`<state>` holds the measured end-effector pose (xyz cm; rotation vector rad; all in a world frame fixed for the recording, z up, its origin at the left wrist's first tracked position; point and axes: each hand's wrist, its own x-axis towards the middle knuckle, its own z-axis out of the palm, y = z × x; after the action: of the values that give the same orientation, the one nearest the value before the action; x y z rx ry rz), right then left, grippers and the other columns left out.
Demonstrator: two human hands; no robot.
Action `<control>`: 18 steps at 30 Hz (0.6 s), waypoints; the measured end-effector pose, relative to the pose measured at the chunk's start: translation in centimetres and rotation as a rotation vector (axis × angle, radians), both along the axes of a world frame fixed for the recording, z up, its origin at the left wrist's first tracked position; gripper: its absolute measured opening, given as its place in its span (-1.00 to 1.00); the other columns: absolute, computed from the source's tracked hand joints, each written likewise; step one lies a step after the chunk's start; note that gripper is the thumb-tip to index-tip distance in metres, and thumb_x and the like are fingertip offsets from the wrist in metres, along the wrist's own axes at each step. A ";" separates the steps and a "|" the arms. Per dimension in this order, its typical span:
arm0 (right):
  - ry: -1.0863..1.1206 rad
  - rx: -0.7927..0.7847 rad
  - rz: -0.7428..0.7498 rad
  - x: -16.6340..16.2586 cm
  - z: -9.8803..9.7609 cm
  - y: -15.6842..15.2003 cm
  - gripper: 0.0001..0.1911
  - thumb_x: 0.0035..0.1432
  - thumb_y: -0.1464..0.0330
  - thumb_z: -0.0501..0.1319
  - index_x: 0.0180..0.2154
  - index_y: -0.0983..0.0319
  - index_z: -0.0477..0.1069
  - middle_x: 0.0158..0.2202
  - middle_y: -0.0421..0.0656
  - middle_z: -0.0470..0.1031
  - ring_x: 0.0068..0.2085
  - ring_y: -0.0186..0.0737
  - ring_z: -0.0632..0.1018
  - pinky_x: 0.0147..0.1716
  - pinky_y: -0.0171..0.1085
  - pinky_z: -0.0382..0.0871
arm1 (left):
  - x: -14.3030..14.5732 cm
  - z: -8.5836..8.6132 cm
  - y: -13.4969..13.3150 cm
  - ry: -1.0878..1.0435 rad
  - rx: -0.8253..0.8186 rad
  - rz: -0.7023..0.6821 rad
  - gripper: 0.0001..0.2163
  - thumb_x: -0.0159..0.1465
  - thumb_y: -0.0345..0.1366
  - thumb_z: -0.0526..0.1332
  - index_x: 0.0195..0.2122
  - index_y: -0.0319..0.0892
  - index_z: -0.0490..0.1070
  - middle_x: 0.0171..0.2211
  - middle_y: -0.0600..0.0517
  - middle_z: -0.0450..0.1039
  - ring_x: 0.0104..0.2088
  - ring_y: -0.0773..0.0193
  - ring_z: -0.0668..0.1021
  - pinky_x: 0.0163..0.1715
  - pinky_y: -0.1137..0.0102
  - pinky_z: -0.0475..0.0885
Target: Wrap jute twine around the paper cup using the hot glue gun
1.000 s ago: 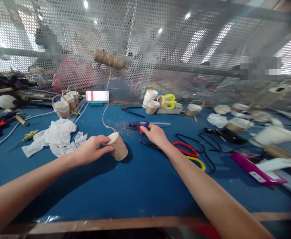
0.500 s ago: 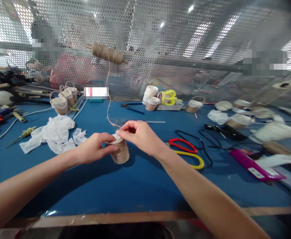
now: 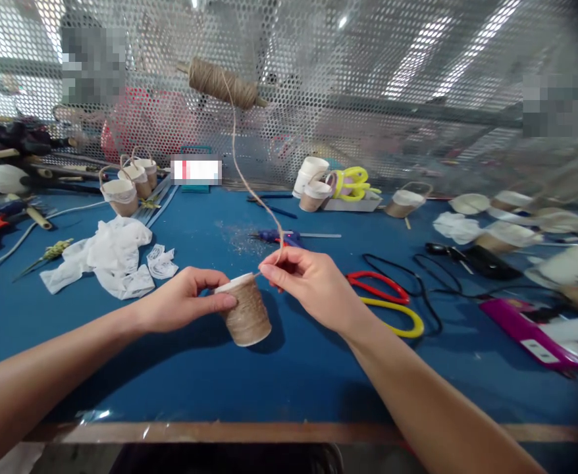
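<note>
Both forearms (image 3: 81, 345) are bare, slim and smooth, 2 long shapes tapering to narrow wrists (image 3: 143, 317). The left hand (image 3: 185, 299) and right hand (image 3: 316, 283) are also bare, each showing 1 thumb (image 3: 220, 303) and slender fingers (image 3: 207, 276).

A table (image 3: 220, 388) with a smooth blue top spreads below the grip and out to both sides of it. Nearer than the grip, a brown wooden edge (image 3: 220, 432) runs along its front, with small glints of light to the left. Under that edge it is too dark to make out the floor. Beyond the grip stands a wall of metal mesh (image 3: 160, 46), full of small round holes, crossed by a grey rail (image 3: 368, 101). Above and right of the grip, a small lamp (image 3: 343, 22) and slanting bright strips (image 3: 479, 47) shine through. The far right side is blurred.
</note>
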<state>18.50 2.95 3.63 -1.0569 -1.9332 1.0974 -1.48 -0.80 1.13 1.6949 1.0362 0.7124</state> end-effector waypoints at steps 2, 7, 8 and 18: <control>-0.009 0.017 0.003 0.1 -0.3 0.0 -0.89 0.05 0.33 0.20 -0.45 0.24 0.38 -0.57 -0.27 0.34 -0.56 -0.42 0.34 -0.58 -0.39 0.25 | 0.0 0.0 0.0 -0.017 -0.022 -0.007 -0.81 0.17 -0.24 0.13 -0.39 -0.28 0.42 -0.46 0.05 0.43 -0.40 0.33 0.42 -0.36 0.45 0.33; -0.031 0.000 0.012 0.4 -0.7 -0.2 -0.89 0.06 0.34 0.19 -0.46 0.23 0.36 -0.55 -0.27 0.34 -0.56 -0.42 0.34 -0.58 -0.39 0.23 | -0.1 0.0 -0.1 -0.039 -0.076 -0.036 -0.81 0.18 -0.27 0.14 -0.33 -0.31 0.44 -0.40 0.01 0.46 -0.35 0.30 0.45 -0.28 0.42 0.34; -0.032 -0.004 0.012 0.5 -0.8 -0.3 -0.89 0.07 0.34 0.19 -0.46 0.22 0.36 -0.54 -0.27 0.35 -0.55 -0.41 0.35 -0.57 -0.38 0.24 | -0.1 0.0 -0.1 -0.050 -0.084 -0.046 -0.81 0.18 -0.28 0.14 -0.32 -0.31 0.44 -0.39 0.00 0.46 -0.33 0.29 0.46 -0.26 0.41 0.35; 0.006 -0.046 0.070 0.6 -1.0 -0.4 -0.90 0.09 0.36 0.17 -0.45 0.23 0.33 -0.51 -0.25 0.35 -0.48 -0.39 0.38 -0.49 -0.36 0.30 | -0.4 -0.1 -0.1 -0.159 -0.068 -0.099 -0.85 0.18 -0.27 0.18 -0.41 -0.26 0.44 -0.24 -0.06 0.46 -0.19 0.22 0.47 -0.14 0.35 0.34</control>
<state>19.07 2.59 2.61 -1.0157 -1.9623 1.1873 -1.91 -0.88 0.99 1.5919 0.8505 0.7266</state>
